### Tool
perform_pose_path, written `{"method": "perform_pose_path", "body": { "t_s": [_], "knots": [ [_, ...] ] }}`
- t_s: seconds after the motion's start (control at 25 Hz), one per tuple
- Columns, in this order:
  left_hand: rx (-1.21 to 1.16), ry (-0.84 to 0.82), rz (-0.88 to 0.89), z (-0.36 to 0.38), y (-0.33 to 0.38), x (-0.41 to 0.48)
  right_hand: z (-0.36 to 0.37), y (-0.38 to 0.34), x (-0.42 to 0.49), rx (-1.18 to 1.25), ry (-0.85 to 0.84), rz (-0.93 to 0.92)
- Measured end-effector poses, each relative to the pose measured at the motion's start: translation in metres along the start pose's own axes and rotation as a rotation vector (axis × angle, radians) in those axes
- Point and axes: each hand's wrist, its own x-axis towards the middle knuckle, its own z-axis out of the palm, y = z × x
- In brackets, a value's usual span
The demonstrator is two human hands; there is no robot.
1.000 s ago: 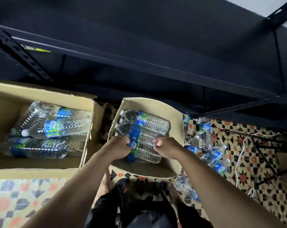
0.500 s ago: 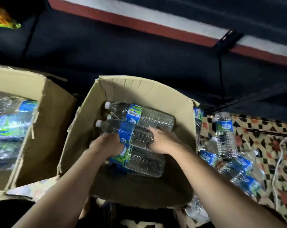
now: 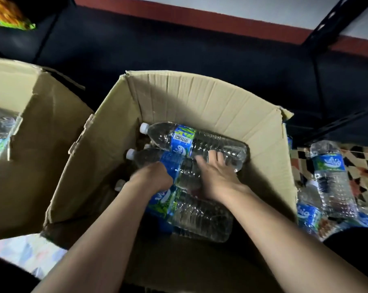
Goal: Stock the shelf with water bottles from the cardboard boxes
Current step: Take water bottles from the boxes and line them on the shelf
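Note:
An open cardboard box (image 3: 200, 96) in front of me holds three clear water bottles with blue and green labels, lying on their sides. My left hand (image 3: 152, 178) grips the middle bottle (image 3: 149, 158) at its label. My right hand (image 3: 214, 176) reaches over the same bottle's body, its fingers curling down between it and the far bottle (image 3: 202, 140). The near bottle (image 3: 200, 216) lies partly under my wrists. Behind the box runs the dark shelf (image 3: 200, 51).
A second cardboard box (image 3: 41, 127) with bottles stands at the left. Several loose bottles (image 3: 330, 176) lie and stand on the patterned floor at the right. A black shelf upright (image 3: 335, 15) rises at the upper right.
The view has closed in on the box. My left hand moved from the near bottle up onto the middle bottle, and my right hand reached further over it.

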Motion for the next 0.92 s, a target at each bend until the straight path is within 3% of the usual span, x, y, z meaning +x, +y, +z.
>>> {"method": "perform_pose_path", "body": {
  "t_s": [0.2,0.32,0.4,0.48,0.56,0.72,0.92],
  "knots": [
    [-0.059,0.086,-0.107,0.014,0.009,-0.04,0.006,-0.003,-0.004,-0.057,0.088,-0.082],
    [-0.222,0.15,-0.205,0.031,0.011,-0.061,0.002,-0.001,-0.009,-0.047,0.07,-0.116],
    [-0.669,0.09,-0.341,0.046,0.012,-0.061,0.0,-0.001,-0.014,-0.028,0.036,-0.116],
    [-1.171,-0.071,-0.415,0.059,0.014,-0.057,-0.004,0.001,-0.017,-0.037,-0.005,-0.106],
    [-1.457,-0.186,-0.466,0.065,0.013,-0.056,-0.011,0.006,-0.02,-0.072,-0.043,-0.109],
    [-1.512,-0.251,-0.457,0.075,0.007,-0.046,-0.016,0.004,-0.022,-0.058,-0.123,-0.05],
    [-1.612,-0.146,-0.422,0.085,0.0,-0.048,0.005,-0.008,-0.027,-0.02,-0.174,0.069]
  ]
}}
